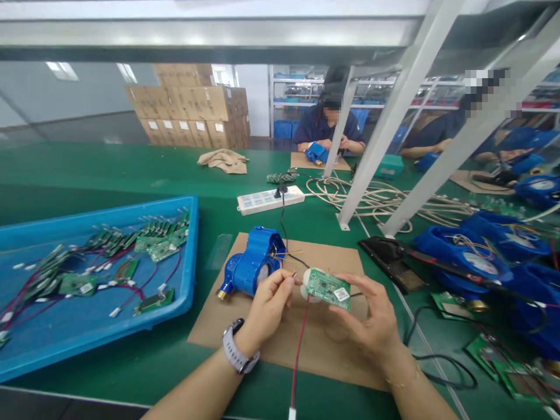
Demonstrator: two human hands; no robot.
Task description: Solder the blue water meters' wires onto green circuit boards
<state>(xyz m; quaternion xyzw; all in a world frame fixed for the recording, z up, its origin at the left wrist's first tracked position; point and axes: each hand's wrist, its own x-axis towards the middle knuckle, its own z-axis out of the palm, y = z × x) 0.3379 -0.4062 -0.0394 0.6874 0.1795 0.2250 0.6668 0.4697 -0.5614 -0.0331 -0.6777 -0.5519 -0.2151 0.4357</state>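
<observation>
My right hand (370,318) holds a small green circuit board (328,288) by its edge, above a brown cardboard mat (227,315). A red and black lead (298,350) hangs from the board toward me. My left hand (269,303), with a watch on the wrist, pinches thin wires (286,274) that run from a blue water meter body (254,265) lying on the mat. The pinched wire ends sit right at the board's left edge.
A blue tray (87,332) of several wired circuit boards lies at left. A white power strip (270,199) and coiled cables (376,198) lie behind. More blue meters (490,245) and a soldering iron (437,268) are at right. Two people work across the green table (131,175).
</observation>
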